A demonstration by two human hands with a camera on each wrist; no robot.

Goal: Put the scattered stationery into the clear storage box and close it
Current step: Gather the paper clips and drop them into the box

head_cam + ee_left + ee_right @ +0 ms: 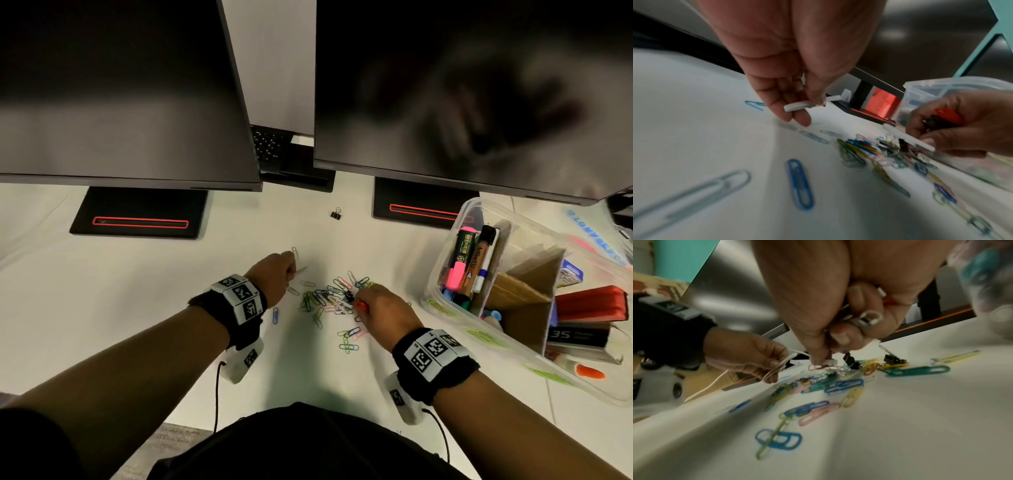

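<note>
Head view: both hands pinch paper clips.

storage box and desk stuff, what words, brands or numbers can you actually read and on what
"35" on the black box at the near end of the clear storage box.
"Artline" with blurred digits after it, along the black-capped marker.
Green highlighter: print too small to read.
Blue lettering on the desk right of the box: upside down and blurred, unreadable.
Wristbands: square coded patterns only, no words.
</note>
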